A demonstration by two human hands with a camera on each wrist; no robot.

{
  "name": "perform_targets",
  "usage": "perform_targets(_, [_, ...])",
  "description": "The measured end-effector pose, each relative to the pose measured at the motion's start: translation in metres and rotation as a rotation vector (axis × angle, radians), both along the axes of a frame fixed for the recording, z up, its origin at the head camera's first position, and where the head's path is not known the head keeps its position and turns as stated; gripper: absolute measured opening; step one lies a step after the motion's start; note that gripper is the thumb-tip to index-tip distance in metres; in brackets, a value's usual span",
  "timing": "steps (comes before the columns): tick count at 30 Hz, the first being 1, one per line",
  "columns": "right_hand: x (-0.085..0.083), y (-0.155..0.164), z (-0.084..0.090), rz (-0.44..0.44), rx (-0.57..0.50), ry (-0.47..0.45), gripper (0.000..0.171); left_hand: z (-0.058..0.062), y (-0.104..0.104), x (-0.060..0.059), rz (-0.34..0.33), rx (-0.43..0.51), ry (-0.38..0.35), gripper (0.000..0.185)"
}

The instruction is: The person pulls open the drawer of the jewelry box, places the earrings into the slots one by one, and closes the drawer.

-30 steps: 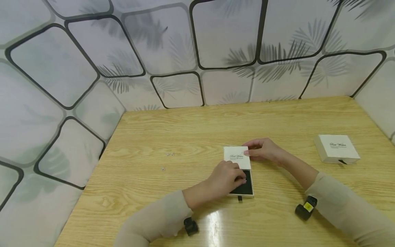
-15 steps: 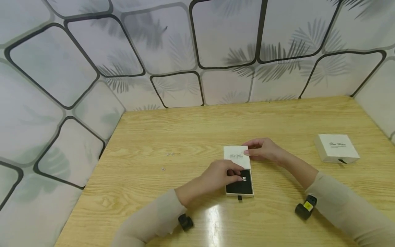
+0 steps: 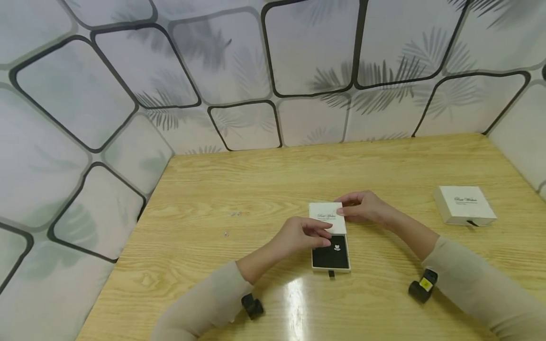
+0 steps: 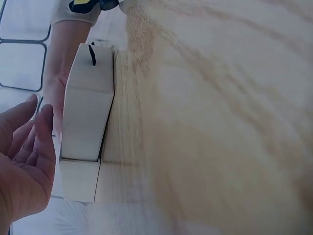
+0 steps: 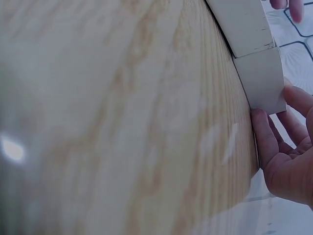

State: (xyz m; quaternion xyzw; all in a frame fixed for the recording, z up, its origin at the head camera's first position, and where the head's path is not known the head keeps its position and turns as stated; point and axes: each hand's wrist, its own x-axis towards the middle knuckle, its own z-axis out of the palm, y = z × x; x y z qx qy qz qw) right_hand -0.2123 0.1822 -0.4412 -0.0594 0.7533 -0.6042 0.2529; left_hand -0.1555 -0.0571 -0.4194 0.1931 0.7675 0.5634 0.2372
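A small white jewellery box has a lettered sleeve (image 3: 321,211) and a drawer (image 3: 330,260) slid out toward me, lined in black. On the lining sits a tiny silvery ornament (image 3: 337,247), near the drawer's right side. Just left of it hovers my left hand (image 3: 294,235), its fingers over the box and the thumb spread away from them. Nothing shows between thumb and fingers of the left hand (image 4: 27,166) in the left wrist view. My right hand (image 3: 364,207) holds the sleeve at its far right corner; the right wrist view has its thumb and fingers around the sleeve's end (image 5: 261,81).
Another white lettered box (image 3: 467,203), shut, with a black pull tab, stands at the right of the wooden table (image 3: 256,180). Several tiny shiny pieces (image 3: 226,234) lie at the left. A patterned curtain-like wall rises behind the table.
My left hand has drawn back to the left from the ornament and its fingers have parted, so the ornament shows on the black lining. My right hand keeps its place on the sleeve.
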Motion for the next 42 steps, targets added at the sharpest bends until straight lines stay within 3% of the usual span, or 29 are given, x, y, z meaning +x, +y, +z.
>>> perform_targets(6, [-0.001, 0.0, -0.001, 0.001, -0.011, 0.002, 0.052, 0.0, -0.005, -0.001, 0.064, 0.09, -0.12, 0.037])
perform_targets(11, [0.0, 0.0, -0.001, 0.008, -0.022, 0.009, 0.051, 0.0, -0.01, -0.001, 0.096, 0.123, -0.164, 0.038])
perform_targets(22, [-0.001, -0.001, 0.001, 0.007, 0.004, 0.009, 0.05, -0.001, -0.027, -0.003, 0.126, 0.154, -0.185, 0.041])
perform_targets(42, [-0.003, 0.003, 0.0, 0.026, 0.029, 0.019, 0.055, 0.006, -0.052, -0.002, 0.184, 0.112, -0.144, 0.049])
